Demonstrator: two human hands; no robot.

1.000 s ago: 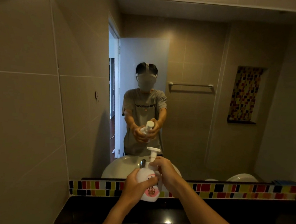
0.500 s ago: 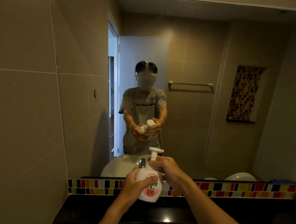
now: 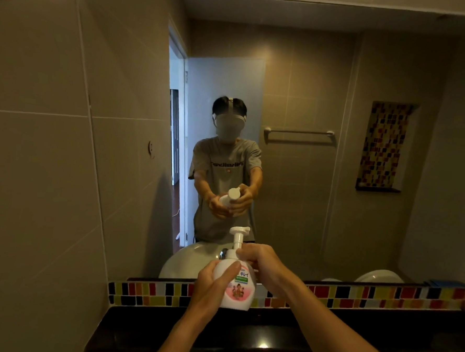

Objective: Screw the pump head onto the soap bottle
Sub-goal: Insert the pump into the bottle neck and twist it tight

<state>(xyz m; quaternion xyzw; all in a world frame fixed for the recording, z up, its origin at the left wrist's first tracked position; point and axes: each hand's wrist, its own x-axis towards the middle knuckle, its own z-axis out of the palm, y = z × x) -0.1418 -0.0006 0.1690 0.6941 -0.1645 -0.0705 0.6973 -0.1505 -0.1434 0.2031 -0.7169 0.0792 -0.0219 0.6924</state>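
Above the worktop (image 3: pixel 162 332) — my left hand (image 3: pixel 210 284) still grips the soap bottle (image 3: pixel 236 287); right hand (image 3: pixel 260 262) stays clamped on the pump head (image 3: pixel 238 234) collar, nozzle turned further right.

- The soap bottle (image 3: pixel 235 287) is held above the bench (image 3: pixel 140 330), in front of the mirror (image 3: pixel 295 152).
- The left hand (image 3: pixel 211 286) wraps its left side.
- The right hand (image 3: pixel 261 262) grips the collar beneath the pump head (image 3: pixel 238 234), which is on top.
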